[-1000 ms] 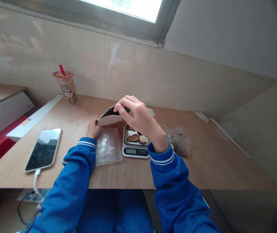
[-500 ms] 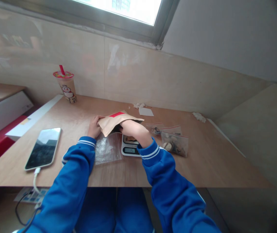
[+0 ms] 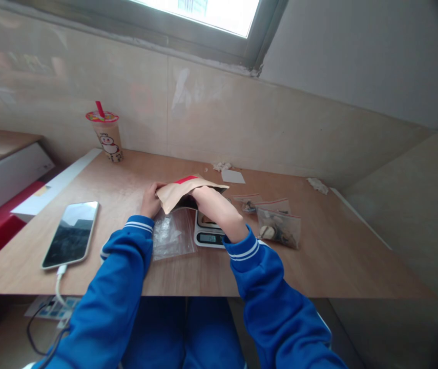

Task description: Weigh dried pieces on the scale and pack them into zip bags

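Note:
A brown paper bag (image 3: 173, 197) with a red patch lies tilted, its mouth facing me. My left hand (image 3: 151, 200) grips the bag's left side. My right hand (image 3: 205, 197) reaches into the mouth, so its fingers are hidden inside. Partly under the bag and my right forearm sits a small digital scale (image 3: 199, 243) with a lit display and something brownish on its plate. Clear zip bags (image 3: 172, 241) lie flat to the left of the scale. On its right, a zip bag of dark and pale dried pieces (image 3: 280, 229) rests beside other small zip bags (image 3: 250, 205).
A phone (image 3: 71, 233) with a charging cable lies on the left of the wooden table (image 3: 326, 256). A bubble tea cup (image 3: 108, 138) stands at the back left. White paper (image 3: 233, 177) and crumpled tissue (image 3: 317, 185) lie near the wall.
My right forearm has drawn back slightly out of the bag's mouth, toward the right. The left hand keeps its hold. The whole view has shifted a little.

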`<state>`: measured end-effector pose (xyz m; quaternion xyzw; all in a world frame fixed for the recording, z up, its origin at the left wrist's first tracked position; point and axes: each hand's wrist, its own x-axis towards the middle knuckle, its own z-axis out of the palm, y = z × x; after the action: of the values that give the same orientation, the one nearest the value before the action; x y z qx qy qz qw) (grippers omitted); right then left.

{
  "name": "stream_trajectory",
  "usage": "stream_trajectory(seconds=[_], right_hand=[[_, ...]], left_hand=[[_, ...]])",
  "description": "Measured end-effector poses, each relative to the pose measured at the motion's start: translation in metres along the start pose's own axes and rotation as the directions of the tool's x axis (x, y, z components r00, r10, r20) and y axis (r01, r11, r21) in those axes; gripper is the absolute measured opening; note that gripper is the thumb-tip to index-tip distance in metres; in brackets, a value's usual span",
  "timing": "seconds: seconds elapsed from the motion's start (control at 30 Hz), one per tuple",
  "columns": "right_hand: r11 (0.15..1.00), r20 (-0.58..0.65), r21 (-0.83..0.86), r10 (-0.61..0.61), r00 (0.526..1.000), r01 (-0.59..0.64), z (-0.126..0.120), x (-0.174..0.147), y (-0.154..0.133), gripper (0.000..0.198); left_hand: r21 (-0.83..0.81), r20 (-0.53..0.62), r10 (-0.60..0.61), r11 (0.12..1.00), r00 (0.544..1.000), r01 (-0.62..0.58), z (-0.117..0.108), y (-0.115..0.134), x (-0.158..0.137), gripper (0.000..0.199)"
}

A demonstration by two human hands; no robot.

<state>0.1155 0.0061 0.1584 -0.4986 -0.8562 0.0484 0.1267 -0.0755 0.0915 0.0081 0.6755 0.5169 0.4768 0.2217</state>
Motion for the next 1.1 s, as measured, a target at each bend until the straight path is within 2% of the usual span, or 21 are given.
stream_trajectory(seconds=[0.13, 0.2, 0.23, 0.3, 0.37, 0.43, 0.47, 0.5, 0.53, 0.57, 0.63, 0.73, 0.77, 0.83, 0.87, 0.9, 0.93, 0.97, 1.03, 1.07, 1.1], right_hand=[[0.981, -0.111, 0.105, -0.153, 0.982, 0.165, -0.025, -0.018, -0.003, 0.036], [0.960, -0.280, 0.150, -0.189, 0.941, 0.237, -0.039, -0.033, -0.003, 0.035], [0.957, -0.383, 0.165, -0.160, 0.910, 0.238, -0.044, -0.042, 0.000, 0.034], [0.963, -0.577, 0.216, -0.006, 0.817, 0.160, -0.043, -0.064, 0.010, 0.030], [0.948, -0.693, 0.319, 0.222, 0.686, 0.014, -0.027, -0.089, 0.029, 0.025], [0.896, -0.712, 0.429, 0.412, 0.569, -0.111, 0.005, -0.114, 0.055, 0.023], [0.866, -0.677, 0.472, 0.478, 0.560, -0.168, 0.024, -0.126, 0.068, 0.024], [0.846, -0.613, 0.488, 0.507, 0.605, -0.215, 0.043, -0.138, 0.081, 0.026], [0.845, -0.514, 0.476, 0.492, 0.703, -0.244, 0.061, -0.149, 0.093, 0.027], [0.848, -0.431, 0.455, 0.477, 0.766, -0.272, 0.077, -0.159, 0.103, 0.028], [0.840, -0.371, 0.434, 0.495, 0.785, -0.325, 0.098, -0.176, 0.115, 0.030], [0.834, -0.389, 0.438, 0.512, 0.765, -0.335, 0.109, -0.190, 0.119, 0.031], [0.838, -0.397, 0.437, 0.507, 0.766, -0.328, 0.109, -0.191, 0.118, 0.030], [0.846, -0.395, 0.425, 0.492, 0.776, -0.321, 0.108, -0.193, 0.116, 0.028], [0.849, -0.391, 0.419, 0.489, 0.780, -0.322, 0.107, -0.193, 0.115, 0.028], [0.849, -0.391, 0.415, 0.492, 0.778, -0.328, 0.107, -0.192, 0.115, 0.028], [0.847, -0.395, 0.411, 0.499, 0.772, -0.337, 0.107, -0.192, 0.115, 0.028], [0.846, -0.403, 0.406, 0.506, 0.763, -0.346, 0.107, -0.192, 0.115, 0.028], [0.846, -0.421, 0.398, 0.512, 0.749, -0.354, 0.107, -0.193, 0.115, 0.027], [0.847, -0.426, 0.395, 0.511, 0.746, -0.355, 0.107, -0.193, 0.116, 0.027], [0.849, -0.430, 0.393, 0.509, 0.746, -0.353, 0.107, -0.193, 0.116, 0.027]], left_hand=[[-0.001, -0.005, -0.060, 0.998, 0.998, 0.060, 0.000, -0.001, -0.001, 0.031], [-0.007, -0.033, -0.089, 0.996, 0.996, 0.089, 0.001, -0.003, -0.001, 0.033], [-0.007, -0.050, -0.097, 0.995, 0.994, 0.096, 0.002, -0.005, -0.001, 0.034], [-0.001, -0.081, -0.102, 0.995, 0.991, 0.102, 0.004, -0.010, 0.001, 0.036], [0.001, -0.114, -0.113, 0.994, 0.987, 0.114, 0.006, -0.017, 0.003, 0.039], [-0.002, -0.143, -0.127, 0.992, 0.982, 0.128, 0.008, -0.023, 0.005, 0.042], [0.002, -0.156, -0.132, 0.991, 0.979, 0.134, 0.008, -0.026, 0.005, 0.042], [0.011, -0.168, -0.134, 0.990, 0.977, 0.138, 0.009, -0.027, 0.006, 0.041], [0.022, -0.181, -0.130, 0.990, 0.975, 0.136, 0.009, -0.028, 0.005, 0.040], [0.036, -0.197, -0.118, 0.991, 0.973, 0.127, 0.009, -0.028, 0.005, 0.041], [0.067, -0.241, -0.061, 0.995, 0.969, 0.079, 0.008, -0.025, 0.003, 0.046], [0.102, -0.365, 0.068, 0.994, 0.929, -0.033, 0.001, -0.011, -0.001, 0.056], [0.112, -0.435, 0.099, 0.992, 0.895, -0.056, -0.003, -0.005, -0.003, 0.056], [0.143, -0.593, 0.148, 0.987, 0.792, -0.077, -0.010, 0.008, -0.008, 0.050], [0.168, -0.643, 0.177, 0.982, 0.745, -0.089, -0.013, 0.014, -0.011, 0.043], [0.197, -0.653, 0.214, 0.974, 0.726, -0.110, -0.016, 0.021, -0.015, 0.035], [0.223, -0.615, 0.252, 0.964, 0.747, -0.142, -0.019, 0.027, -0.020, 0.026], [0.240, -0.518, 0.287, 0.953, 0.806, -0.185, -0.020, 0.034, -0.026, 0.018], [0.250, -0.161, 0.305, 0.933, 0.939, -0.260, -0.019, 0.045, -0.042, 0.009], [0.262, 0.064, 0.280, 0.921, 0.958, -0.287, -0.017, 0.050, -0.051, 0.011], [0.298, 0.248, 0.235, 0.904, 0.940, -0.305, -0.015, 0.054, -0.061, 0.015]])
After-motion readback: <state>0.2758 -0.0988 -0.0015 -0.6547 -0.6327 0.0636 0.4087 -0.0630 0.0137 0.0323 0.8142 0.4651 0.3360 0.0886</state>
